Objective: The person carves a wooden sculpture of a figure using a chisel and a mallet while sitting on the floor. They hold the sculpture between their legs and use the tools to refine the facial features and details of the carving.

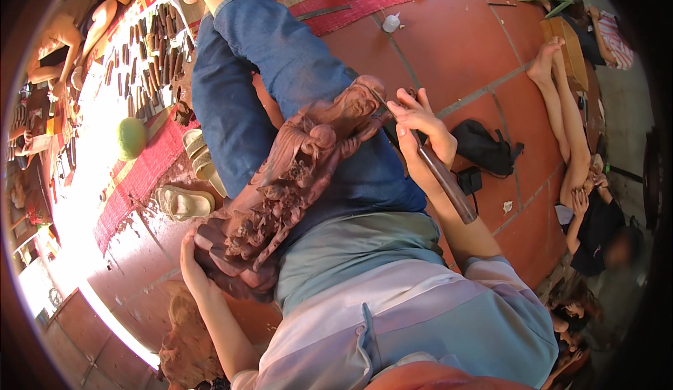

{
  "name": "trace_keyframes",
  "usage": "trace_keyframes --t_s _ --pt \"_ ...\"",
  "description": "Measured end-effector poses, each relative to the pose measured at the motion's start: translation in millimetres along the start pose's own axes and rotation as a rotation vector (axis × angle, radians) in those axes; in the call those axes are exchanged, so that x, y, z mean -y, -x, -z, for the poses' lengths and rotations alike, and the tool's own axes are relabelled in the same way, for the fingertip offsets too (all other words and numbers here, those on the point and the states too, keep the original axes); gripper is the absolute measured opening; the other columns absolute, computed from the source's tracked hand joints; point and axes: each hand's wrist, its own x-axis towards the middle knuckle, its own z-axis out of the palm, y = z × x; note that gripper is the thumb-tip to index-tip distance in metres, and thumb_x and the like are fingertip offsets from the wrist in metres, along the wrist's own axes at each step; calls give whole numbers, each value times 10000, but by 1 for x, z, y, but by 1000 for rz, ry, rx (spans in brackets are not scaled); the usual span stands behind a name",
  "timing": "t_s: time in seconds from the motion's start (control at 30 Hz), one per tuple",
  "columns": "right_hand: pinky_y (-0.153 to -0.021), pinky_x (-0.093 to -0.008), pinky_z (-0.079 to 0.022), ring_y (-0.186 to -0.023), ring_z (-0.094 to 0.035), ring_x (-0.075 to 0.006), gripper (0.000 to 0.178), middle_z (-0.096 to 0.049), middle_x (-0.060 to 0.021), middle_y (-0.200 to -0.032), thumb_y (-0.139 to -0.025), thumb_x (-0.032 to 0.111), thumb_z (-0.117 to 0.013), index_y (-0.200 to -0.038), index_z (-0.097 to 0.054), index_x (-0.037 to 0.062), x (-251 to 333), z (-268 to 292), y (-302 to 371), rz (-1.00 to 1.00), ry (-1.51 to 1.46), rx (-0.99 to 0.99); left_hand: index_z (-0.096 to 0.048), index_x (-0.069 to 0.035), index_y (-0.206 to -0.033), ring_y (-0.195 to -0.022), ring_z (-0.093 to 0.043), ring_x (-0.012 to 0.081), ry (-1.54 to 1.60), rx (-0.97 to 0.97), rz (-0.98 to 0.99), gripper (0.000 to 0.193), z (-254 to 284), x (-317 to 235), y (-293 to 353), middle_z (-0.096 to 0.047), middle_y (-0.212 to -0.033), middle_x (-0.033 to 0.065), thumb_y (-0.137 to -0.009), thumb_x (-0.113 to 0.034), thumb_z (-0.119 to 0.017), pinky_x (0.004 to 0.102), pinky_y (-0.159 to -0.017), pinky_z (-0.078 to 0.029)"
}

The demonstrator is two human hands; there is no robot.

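A reddish-brown carved wooden statue lies slantwise across my lap, its bearded head toward the upper right and its wide base at the lower left. My left hand grips the edge of that base, its fingertips partly hidden by the wood. In my right hand is a carving chisel with a dark wooden handle that slants back over my wrist. Its thin blade points at the statue's head and seems to touch it. Thumb and forefinger close on the tool, while the other fingers are loosely raised.
Many dark-handled carving tools lie in rows at the upper left. Near them are a green round fruit and a pair of sandals. A black bag rests on the tiles to the right. Other people sit at both sides.
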Motion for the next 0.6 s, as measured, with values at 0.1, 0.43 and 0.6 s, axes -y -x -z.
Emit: trace_keyframes --t_s 0.1,0.43,0.6 --pt "-1046 -532 -320 -1078 -603 -336 190 -687 -109 -970 -796 -70 -584 -891 -664 74 4 1 3 2 75 66 -627 -7 -1026 -961 -569 151 23 -3 -29 230 2 2 1 -620 -1014 44 -912 -183 -533 282 -869 -439" --pt "-1008 -486 -391 -1071 -607 -326 214 -667 -137 -987 -782 -96 -579 -863 -694 66 14 -14 7 -85 49 -20 -633 -6 -1008 -951 -565 144 34 2 -21 214 -1 1 0 -618 -995 42 -911 -169 -534 276 -872 -433" --pt "-929 -393 -483 -1054 -614 -323 192 -654 -164 -999 -790 -105 -577 -865 -683 37 16 -19 8 -129 -13 -40 -631 -7 -1011 -939 -564 136 34 -10 -21 213 -3 0 0 -615 -984 36 -911 -168 -532 266 -859 -433"
